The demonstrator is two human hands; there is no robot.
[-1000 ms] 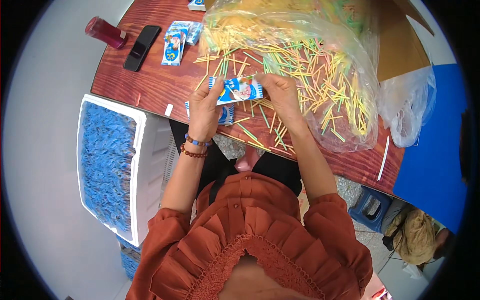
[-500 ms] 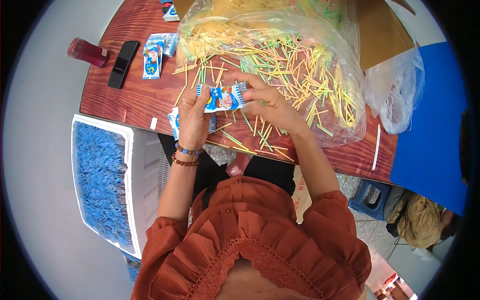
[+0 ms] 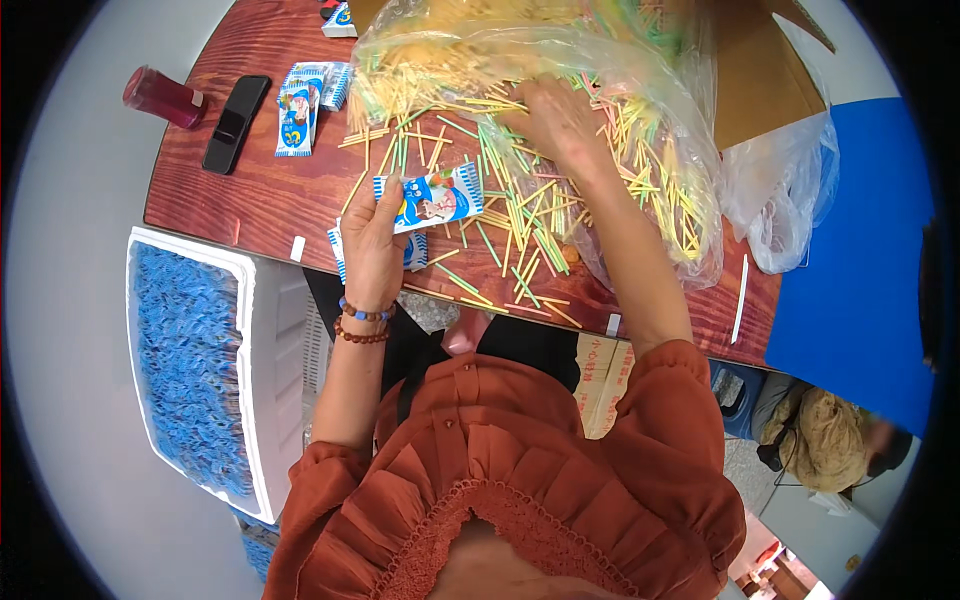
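My left hand [image 3: 372, 245] is closed on a small blue and white packet [image 3: 438, 200], pinching its left end above the table's near edge. Below that wrist, more blue and white packets [image 3: 415, 250] lie partly hidden by the hand. My right hand [image 3: 562, 125] reaches forward over a loose heap of thin yellow, green and pink sticks [image 3: 520, 200]. Its thumb and fingers are apart, pointing down at the sticks; the fingertips are partly hidden. The sticks spill from a large clear plastic bag [image 3: 690, 140].
A phone [image 3: 236, 125], a red-filled jar [image 3: 165, 97] and several packets [image 3: 297, 115] lie at the table's left. Beside the table stands a white foam box [image 3: 250, 330] full of blue-wrapped pieces. A cardboard box [image 3: 765, 80] and a crumpled clear bag [image 3: 775, 190] are at the right.
My right hand has left the packet and moved forward over the sticks. My left hand still holds the packet, now slightly further left. The view has shifted a little.
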